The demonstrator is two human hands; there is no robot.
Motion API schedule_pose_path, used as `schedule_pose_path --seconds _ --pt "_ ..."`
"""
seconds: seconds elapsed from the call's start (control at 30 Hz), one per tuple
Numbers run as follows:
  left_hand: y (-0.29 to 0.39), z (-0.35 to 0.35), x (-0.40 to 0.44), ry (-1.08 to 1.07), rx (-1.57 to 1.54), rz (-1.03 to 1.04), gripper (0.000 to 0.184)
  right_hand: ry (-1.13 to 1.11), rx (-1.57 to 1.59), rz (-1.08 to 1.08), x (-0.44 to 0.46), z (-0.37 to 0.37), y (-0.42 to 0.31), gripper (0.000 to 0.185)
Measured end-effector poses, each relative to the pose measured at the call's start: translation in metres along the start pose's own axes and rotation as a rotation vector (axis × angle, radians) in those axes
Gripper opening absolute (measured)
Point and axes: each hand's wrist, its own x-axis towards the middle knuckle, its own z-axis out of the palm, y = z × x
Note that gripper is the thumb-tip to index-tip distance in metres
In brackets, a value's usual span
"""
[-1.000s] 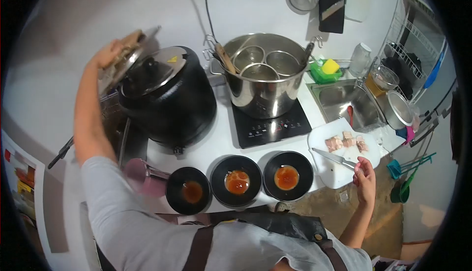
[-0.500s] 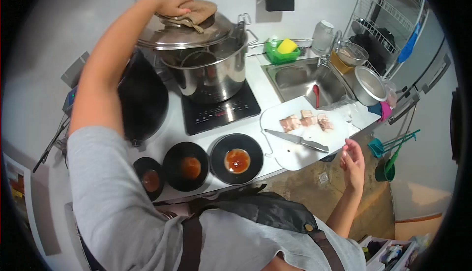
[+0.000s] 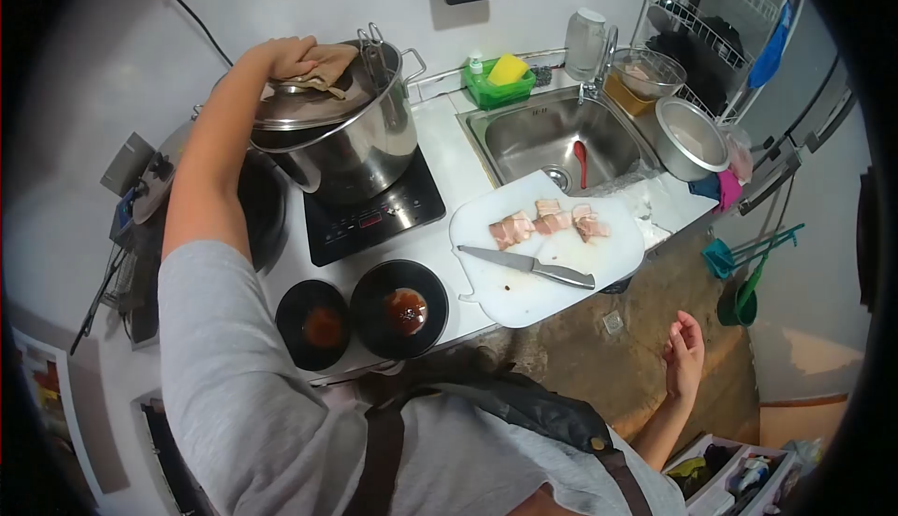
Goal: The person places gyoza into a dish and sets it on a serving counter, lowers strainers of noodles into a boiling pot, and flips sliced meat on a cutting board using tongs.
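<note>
My left hand (image 3: 288, 56) grips the handle area of a steel pot lid (image 3: 313, 116) through a folded brown cloth (image 3: 332, 67). The lid sits over the left part of a tall steel pot (image 3: 372, 153), whose right inner wall shows; whether it rests fully on the rim I cannot tell. Beneath the pot is a black induction cooker (image 3: 374, 229). My right hand (image 3: 686, 362) hangs in the air past the counter edge, holding nothing, fingers loosely bent and apart. Nearest to it is a white cutting board (image 3: 524, 303) with a knife (image 3: 538, 266) and several raw meat pieces (image 3: 552, 218).
Two black bowls (image 3: 367, 284) with reddish-brown sauce stand at the counter's front edge. Behind the board is a sink (image 3: 533, 137) with a red spoon (image 3: 581, 165). A green basket (image 3: 486, 93) with a yellow sponge and a metal pot (image 3: 694, 137) flank it.
The lid has come down lower over the pot with my left hand. My right hand has dropped slightly. The view has shifted right, and the third sauce bowl is hidden behind my sleeve.
</note>
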Motion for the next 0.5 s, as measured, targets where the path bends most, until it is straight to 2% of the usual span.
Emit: schedule_pose_path --seconds 0.13,0.27,0.33,0.37,0.43,0.5 --pt "-0.009 0.011 -0.005 0.012 -0.073 -0.026 0.046 -0.017 -0.045 0.005 0.015 0.011 -0.006 0.037" --pt "-0.013 0.030 0.005 0.156 -0.067 0.059 0.046 -0.009 -0.075 0.030 0.020 0.019 -0.006 0.037" --pt "-0.012 0.032 0.004 0.138 -0.025 -0.042 0.049 0.024 -0.090 0.036 0.021 0.026 -0.006 0.037" --pt "-0.001 0.023 0.003 0.137 -0.040 -0.025 0.049 0.000 -0.052 0.045 0.021 0.029 -0.005 0.037" --pt "0.019 0.008 -0.004 0.032 -0.039 -0.254 0.057 -0.020 -0.017 0.061 0.016 0.028 -0.004 0.038" --pt "-0.002 0.019 0.007 0.069 -0.125 -0.214 0.059 -0.061 0.014 0.059 0.016 0.029 -0.004 0.035"
